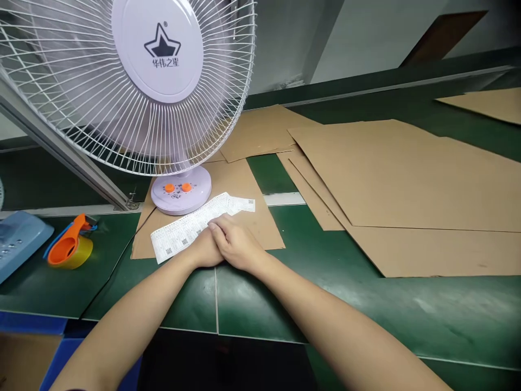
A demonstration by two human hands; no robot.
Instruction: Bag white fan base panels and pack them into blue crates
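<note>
My two hands rest together on the front part of the table. My right hand [237, 241] lies over my left hand [207, 250], its fingers closed round it. The fingers of my left hand are mostly hidden beneath. Just behind them, partly covered by the hands, are printed white paper slips [179, 236] with small square codes. These slips lie on a flat cardboard sheet [264, 233]. Beyond the slips stands a white fan, its base [181, 201] with two orange knobs on the same cardboard.
Large cardboard sheets [427, 179] are stacked on the green table [345, 304] to the right. An orange tape dispenser [71, 244] with yellow tape sits at left, beside a blue device [22, 239]. A black cord [118, 263] runs over the front edge. A metal strut [61, 136] slants behind the fan.
</note>
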